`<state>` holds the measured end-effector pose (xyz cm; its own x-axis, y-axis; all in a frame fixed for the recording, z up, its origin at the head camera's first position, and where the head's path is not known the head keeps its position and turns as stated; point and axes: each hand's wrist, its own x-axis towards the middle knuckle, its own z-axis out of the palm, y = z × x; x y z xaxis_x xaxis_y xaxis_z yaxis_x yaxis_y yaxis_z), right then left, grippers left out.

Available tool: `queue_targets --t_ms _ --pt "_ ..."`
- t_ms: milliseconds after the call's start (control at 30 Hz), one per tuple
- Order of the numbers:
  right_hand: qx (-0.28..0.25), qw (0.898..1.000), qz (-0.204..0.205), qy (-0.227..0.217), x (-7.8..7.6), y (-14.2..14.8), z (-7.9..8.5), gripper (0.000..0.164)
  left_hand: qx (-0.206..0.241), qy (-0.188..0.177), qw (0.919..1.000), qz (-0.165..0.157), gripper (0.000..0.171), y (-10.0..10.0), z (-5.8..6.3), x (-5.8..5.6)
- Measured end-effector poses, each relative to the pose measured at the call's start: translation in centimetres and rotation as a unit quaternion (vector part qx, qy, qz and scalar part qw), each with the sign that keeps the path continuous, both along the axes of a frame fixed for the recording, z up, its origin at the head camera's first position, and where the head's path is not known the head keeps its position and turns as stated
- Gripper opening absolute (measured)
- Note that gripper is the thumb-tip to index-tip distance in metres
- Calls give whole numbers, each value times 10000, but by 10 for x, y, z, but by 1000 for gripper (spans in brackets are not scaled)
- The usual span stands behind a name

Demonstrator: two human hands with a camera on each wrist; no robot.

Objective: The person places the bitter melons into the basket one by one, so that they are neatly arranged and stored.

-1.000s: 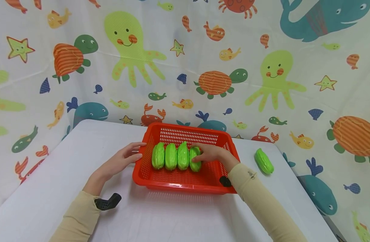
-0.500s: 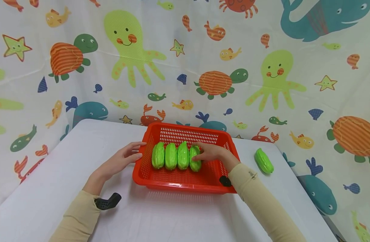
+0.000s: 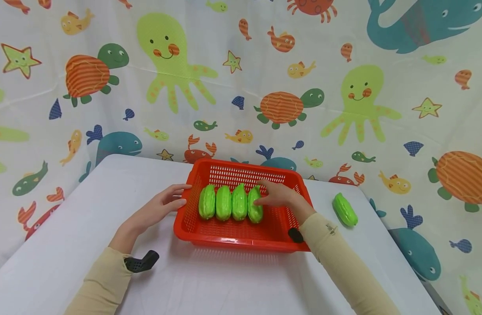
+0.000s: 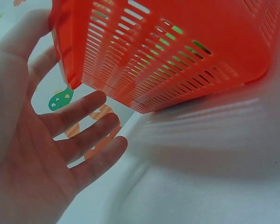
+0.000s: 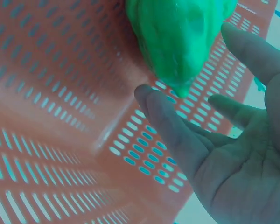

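A red plastic basket with slotted walls stands on the white table. Inside, several glossy green ridged gourds lie side by side in a row. My right hand is over the basket, close beside the rightmost gourd, fingers spread and relaxed. In the right wrist view this gourd shows beyond the fingers, with bare basket wall between it and most fingertips. My left hand touches the basket's left rim with its fingertips, the other fingers held out loosely in the left wrist view.
One more green gourd lies on the table to the right of the basket. A curtain printed with sea animals hangs behind the table. Each sleeve carries a black wrist device.
My right hand has loosened from the rightmost gourd and shifted slightly up and to the right, showing more of it. The left hand stays at the basket rim.
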<state>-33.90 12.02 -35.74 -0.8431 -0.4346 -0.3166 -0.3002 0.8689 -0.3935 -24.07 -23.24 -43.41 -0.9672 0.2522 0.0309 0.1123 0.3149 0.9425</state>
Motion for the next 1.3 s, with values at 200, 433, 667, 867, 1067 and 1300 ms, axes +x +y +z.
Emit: queue_targets --t_ms 200,433,667,867,1067,1300 --pt "18 9994 -189 272 3 7 14 79 26 10 10000 12 55 2 0 -1" --pt "-63 9983 -269 514 10 19 33 81 -1 16 10000 19 56 2 0 1" --pt "-268 9964 -211 773 15 37 42 75 10 -1 10000 38 56 3 -2 3" --pt "-366 9947 -296 911 16 61 42 71 -3 17 10000 41 56 6 -1 5" --pt "-577 9933 -463 892 19 82 44 67 -1 -39 10000 71 56 7 1 7" --pt "-1071 9878 -787 814 23 99 37 63 -25 -57 10000 69 57 8 1 7"
